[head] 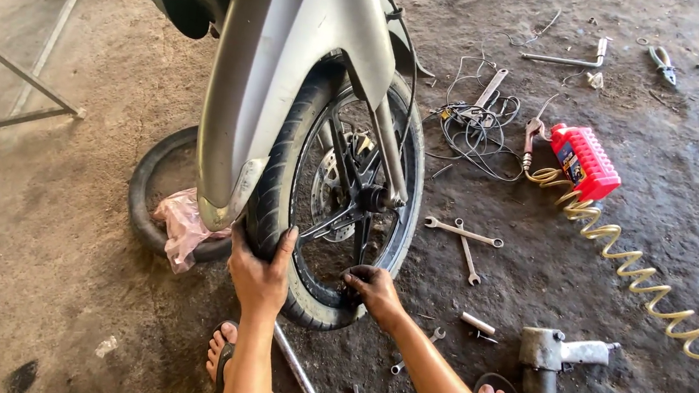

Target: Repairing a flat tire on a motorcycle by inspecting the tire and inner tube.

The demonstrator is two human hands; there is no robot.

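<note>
Oil-stained concrete floor [65, 220] lies under a motorcycle's front wheel [339, 213], which stands upright at centre. From the head view, the left hand [259, 272] clamps its grip over the tyre tread, fingers wrapped round. The right hand [373, 291] pinches the rim's lower edge, grip nearly closed. Spanners [464, 233] and an impact wrench [552, 354] lie nearby.

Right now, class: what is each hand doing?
Left hand: closed, fingers wrapped over the front tyre.
Right hand: fingers curled at the wheel rim; whether it holds anything cannot be told.
</note>
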